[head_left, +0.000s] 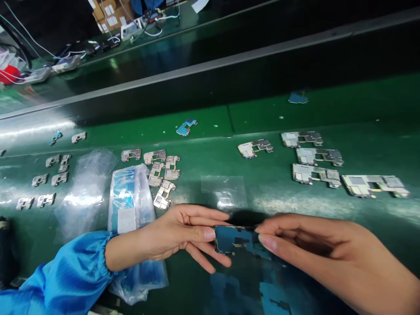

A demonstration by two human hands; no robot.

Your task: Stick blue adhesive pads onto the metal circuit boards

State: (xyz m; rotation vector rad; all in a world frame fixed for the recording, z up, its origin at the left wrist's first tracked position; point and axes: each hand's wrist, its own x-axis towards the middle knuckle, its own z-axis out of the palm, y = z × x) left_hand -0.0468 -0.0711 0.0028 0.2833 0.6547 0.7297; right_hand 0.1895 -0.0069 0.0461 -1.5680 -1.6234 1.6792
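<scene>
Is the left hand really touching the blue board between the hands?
Touching: in the head view, the left hand has its thumb against the blue board.

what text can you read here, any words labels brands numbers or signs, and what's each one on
No text can be read anywhere in this view.
White labels on the cardboard boxes: too small and blurred to read.
White slip at the plastic bag: no readable print.
Held blue board: no legible marking.
Silver boards on the green table: any markings are too small to read.
</scene>
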